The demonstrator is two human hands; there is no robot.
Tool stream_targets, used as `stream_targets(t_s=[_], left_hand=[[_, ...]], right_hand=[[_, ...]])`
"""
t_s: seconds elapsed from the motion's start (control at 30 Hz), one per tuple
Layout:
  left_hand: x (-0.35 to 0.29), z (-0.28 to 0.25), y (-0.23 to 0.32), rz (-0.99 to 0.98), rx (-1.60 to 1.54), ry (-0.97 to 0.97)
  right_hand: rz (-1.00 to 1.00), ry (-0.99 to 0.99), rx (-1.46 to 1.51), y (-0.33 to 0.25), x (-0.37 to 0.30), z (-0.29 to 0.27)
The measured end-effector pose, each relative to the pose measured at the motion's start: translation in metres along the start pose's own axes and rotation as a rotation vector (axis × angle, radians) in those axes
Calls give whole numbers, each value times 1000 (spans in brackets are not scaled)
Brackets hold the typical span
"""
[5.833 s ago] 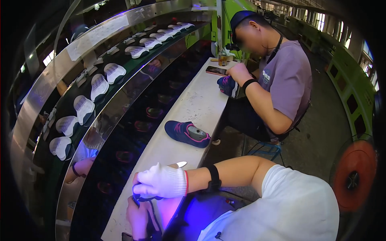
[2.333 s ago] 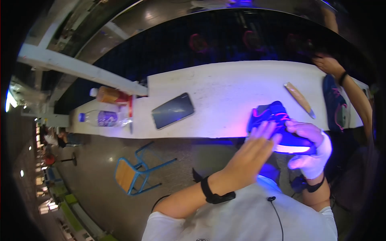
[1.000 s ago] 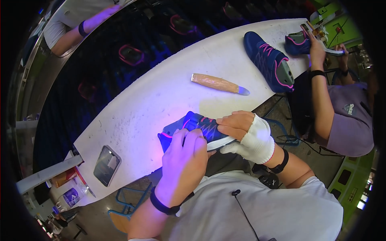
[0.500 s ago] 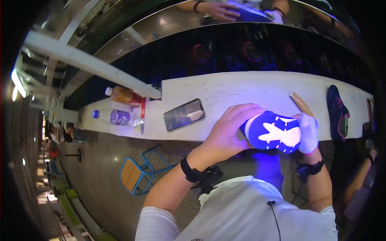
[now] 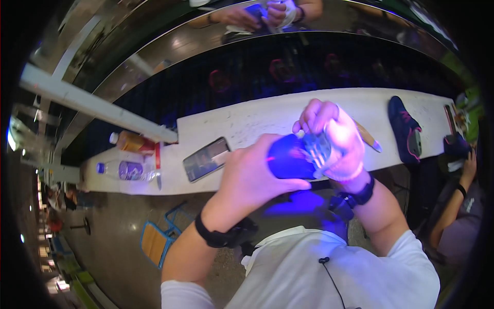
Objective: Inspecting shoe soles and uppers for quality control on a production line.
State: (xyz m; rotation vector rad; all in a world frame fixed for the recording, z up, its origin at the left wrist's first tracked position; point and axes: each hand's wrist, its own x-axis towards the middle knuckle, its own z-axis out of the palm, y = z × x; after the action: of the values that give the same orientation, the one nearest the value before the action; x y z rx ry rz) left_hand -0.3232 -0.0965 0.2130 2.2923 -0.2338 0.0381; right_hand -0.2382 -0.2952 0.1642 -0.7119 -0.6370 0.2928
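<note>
My left hand [image 5: 254, 167] is wrapped round the heel-side of a dark blue shoe [image 5: 288, 157], held over the front edge of the bench and lit blue-violet. Pale laces or stripes show across its right part, smeared by motion. Over that part sits my right hand [image 5: 339, 141], partly covered in white, its bare fingers curled together above the shoe. What those fingertips pinch, if anything, I cannot make out. Further right on the bench lies another dark shoe [image 5: 404, 129] with pink laces. Between them is a slim tan wooden-looking tool [image 5: 366, 136], partly hidden by my right hand.
A phone [image 5: 206, 158] lies on the white bench [image 5: 247, 116], left of my hands. Two bottles, one amber [image 5: 135, 143] and one clear [image 5: 128, 170], lie farther left beside a white post [image 5: 98, 105]. A wood-topped stool [image 5: 154, 244] stands below. A co-worker's arm [image 5: 455, 201] is at right.
The shoe has turned from showing its light-patterned sole to its dark upper. My right hand has come off its right end and up over it. The whole view has shifted.
</note>
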Motion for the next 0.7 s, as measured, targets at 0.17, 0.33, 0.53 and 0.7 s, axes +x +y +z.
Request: stream_targets(t_s=[0.17, 0.33, 0.53, 0.7], left_hand=[[3, 3, -11, -339, -125, 61], [16, 5, -7, -338, -93, 84], [62, 4, 29, -199, 288, -9], [78, 24, 67, 49, 553, -130]], right_hand=[[237, 174, 279, 19, 28, -6], [354, -8, -41, 13, 43, 4], [232, -104, -321, -7, 50, -28], [44, -95, -398, -35, 26, -46]])
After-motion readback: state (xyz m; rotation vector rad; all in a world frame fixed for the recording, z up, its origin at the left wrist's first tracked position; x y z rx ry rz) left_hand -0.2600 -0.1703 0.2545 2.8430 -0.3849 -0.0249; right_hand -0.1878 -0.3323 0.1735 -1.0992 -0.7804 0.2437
